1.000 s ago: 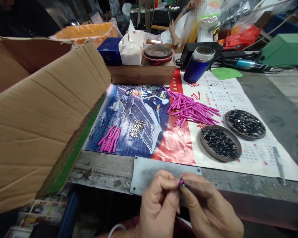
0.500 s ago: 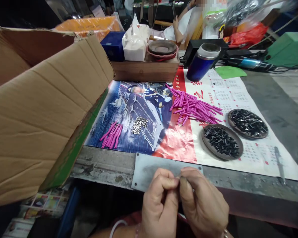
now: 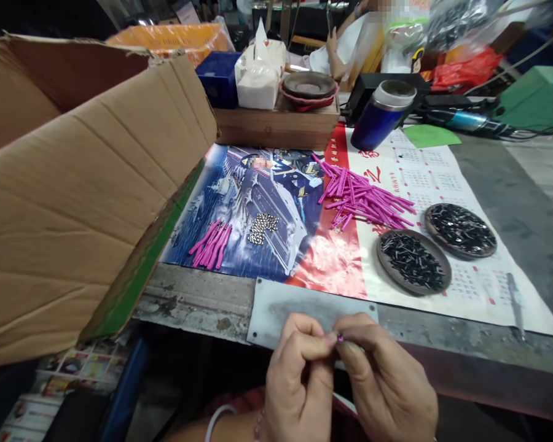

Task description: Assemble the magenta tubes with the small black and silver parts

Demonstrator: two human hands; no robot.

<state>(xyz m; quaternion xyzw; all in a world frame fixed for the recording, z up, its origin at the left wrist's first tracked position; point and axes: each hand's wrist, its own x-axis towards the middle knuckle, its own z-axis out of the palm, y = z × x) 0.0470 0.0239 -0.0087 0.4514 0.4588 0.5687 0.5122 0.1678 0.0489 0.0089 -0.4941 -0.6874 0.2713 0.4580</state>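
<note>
My left hand (image 3: 299, 368) and my right hand (image 3: 382, 374) meet fingertip to fingertip just in front of the table edge. Between the pinched fingers shows the tip of a small magenta piece (image 3: 340, 338); the rest of it is hidden. Both hands are closed. Behind them lies a grey metal plate (image 3: 304, 301) at the table's edge. Farther back is a loose heap of magenta sticks (image 3: 364, 193). A smaller bunch of magenta sticks (image 3: 211, 244) with dark tips lies to the left, beside a cluster of small silvery beads (image 3: 262, 228).
Two dishes hold short black pieces: a near dish (image 3: 383, 270) and a far dish (image 3: 493, 245). A large cardboard box (image 3: 96, 166) blocks the left. A blue tumbler (image 3: 380, 120), a wooden box (image 3: 276, 129) and a pen-like tool (image 3: 515, 304) are on the table. A person sits beyond.
My right hand's fingertips have shifted slightly away from the left, and the magenta tip now shows between them. The view has shifted slightly; the table items have not moved.
</note>
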